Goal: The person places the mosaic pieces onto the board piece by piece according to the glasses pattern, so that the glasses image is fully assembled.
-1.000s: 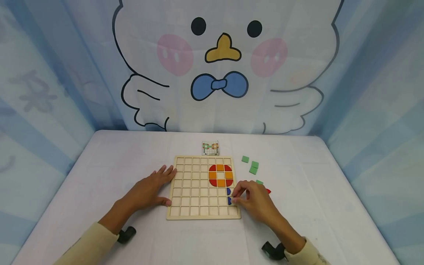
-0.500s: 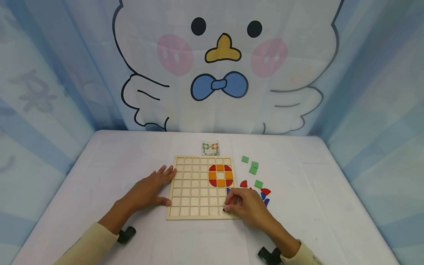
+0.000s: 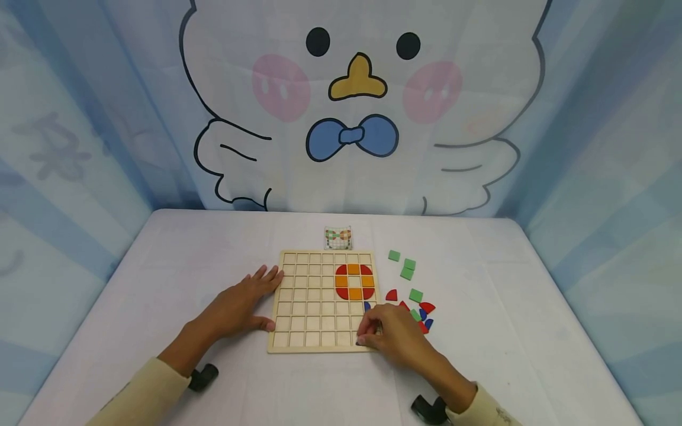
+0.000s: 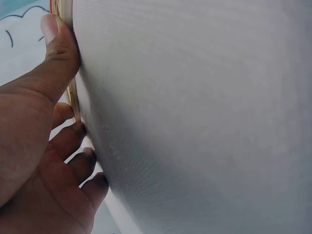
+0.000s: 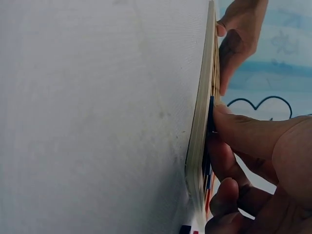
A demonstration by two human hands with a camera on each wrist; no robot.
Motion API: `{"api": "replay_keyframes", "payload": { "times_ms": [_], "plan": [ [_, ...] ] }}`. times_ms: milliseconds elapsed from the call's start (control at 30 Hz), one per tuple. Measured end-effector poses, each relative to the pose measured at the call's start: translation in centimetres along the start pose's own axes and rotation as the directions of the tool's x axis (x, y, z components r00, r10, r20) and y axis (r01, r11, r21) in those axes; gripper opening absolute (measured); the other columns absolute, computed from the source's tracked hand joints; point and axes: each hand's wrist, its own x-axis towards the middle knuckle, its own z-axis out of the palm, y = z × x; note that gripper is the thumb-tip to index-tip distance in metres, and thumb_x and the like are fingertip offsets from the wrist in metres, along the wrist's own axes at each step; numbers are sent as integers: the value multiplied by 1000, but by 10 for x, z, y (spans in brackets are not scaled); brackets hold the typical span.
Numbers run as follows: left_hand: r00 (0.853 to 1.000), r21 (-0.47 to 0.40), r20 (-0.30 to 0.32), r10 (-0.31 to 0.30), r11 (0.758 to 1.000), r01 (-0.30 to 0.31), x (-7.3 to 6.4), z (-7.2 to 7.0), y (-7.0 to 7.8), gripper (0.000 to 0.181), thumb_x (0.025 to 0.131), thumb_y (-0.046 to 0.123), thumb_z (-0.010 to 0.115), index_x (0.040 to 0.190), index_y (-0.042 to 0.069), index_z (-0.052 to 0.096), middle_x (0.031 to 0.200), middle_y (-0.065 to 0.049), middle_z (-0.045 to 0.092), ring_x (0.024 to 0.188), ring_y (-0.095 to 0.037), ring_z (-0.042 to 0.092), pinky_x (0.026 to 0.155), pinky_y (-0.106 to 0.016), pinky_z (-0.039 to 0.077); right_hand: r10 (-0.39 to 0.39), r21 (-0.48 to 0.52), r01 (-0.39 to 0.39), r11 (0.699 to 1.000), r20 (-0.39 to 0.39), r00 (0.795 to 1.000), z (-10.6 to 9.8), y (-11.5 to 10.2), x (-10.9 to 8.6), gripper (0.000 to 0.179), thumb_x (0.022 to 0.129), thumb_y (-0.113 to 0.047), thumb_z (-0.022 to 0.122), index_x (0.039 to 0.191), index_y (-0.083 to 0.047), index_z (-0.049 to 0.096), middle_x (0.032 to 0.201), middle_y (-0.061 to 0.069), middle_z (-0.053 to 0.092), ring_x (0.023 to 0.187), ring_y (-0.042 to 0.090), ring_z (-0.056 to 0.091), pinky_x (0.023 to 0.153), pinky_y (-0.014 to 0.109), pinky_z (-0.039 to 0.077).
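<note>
A wooden grid board (image 3: 314,325) lies on the white table. My left hand (image 3: 242,305) rests at its left edge with fingers spread, thumb and fingertips touching the rim. Over the lower right cells, my right hand (image 3: 394,334) pinches a small dark blue piece (image 5: 211,114) between thumb and index finger, close over the board. Another blue piece (image 3: 367,306) sits in a cell above, partly covered by that hand. In the board's upper right, red quarter-round pieces (image 3: 341,293) and orange squares (image 3: 354,270) form a ring around one bare cell.
Behind the board lies a small pattern card (image 3: 338,238). To its right are several loose green squares (image 3: 409,264), red quarter-rounds (image 3: 427,307) and blue pieces (image 3: 428,323). A printed curtain (image 3: 351,177) hangs behind the table.
My right hand has moved left and toward the near edge of the board, carrying the blue piece. Loose pieces on the right are uncovered. My left hand stays put.
</note>
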Motion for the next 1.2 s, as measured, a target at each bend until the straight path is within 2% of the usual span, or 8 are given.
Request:
{"api": "replay_keyframes", "payload": {
  "times_ms": [267, 433, 600, 833, 1200],
  "plan": [
    [1000, 2, -2, 2, 1000, -2, -1, -1, 1, 108, 81, 44, 88, 167, 8, 33, 175, -16, 28, 162, -44, 25, 129, -63, 30, -7, 34, 5, 999, 40, 999, -7, 0, 0, 14, 86, -18, 90, 84, -26, 79, 75, -13, 63, 76, 10, 57, 66, 22, 50],
    [1000, 6, -6, -1, 1000, 1, -1, -1, 1, 107, 81, 43, 88, 166, 8, 34, 174, -16, 29, 162, -44, 26, 128, -63, 31, 16, 40, -15, 999, -34, 999, -18, 8, 2, 15, 87, -18, 89, 92, -28, 79, 77, -16, 64, 76, 12, 55, 65, 23, 47],
    [1000, -4, -4, -9, 1000, 9, -1, -1, 2, 107, 81, 42, 89, 167, 8, 33, 174, -17, 29, 162, -44, 25, 129, -63, 30, 85, 63, -79, 995, -99, 991, -33, 17, 8, 16, 88, -12, 87, 96, -23, 80, 79, -10, 66, 75, 15, 55, 62, 24, 47],
    [1000, -10, 1, -12, 1000, 12, -1, -1, 2, 107, 81, 43, 89, 167, 8, 33, 174, -16, 28, 162, -44, 24, 129, -63, 30, 143, 41, -138, 990, -169, 975, -49, 35, 19, 15, 90, -15, 86, 102, -19, 79, 84, -5, 69, 76, 19, 55, 61, 25, 49],
    [1000, -13, -4, -14, 1000, 14, -1, 1, -1, 108, 82, 44, 88, 167, 10, 32, 175, -16, 28, 163, -43, 25, 129, -63, 30, 213, 0, -220, 976, -245, 946, -70, 69, 45, 23, 94, -17, 82, 116, -16, 77, 106, 8, 77, 76, 22, 57, 60, 28, 54]
  ]
}}
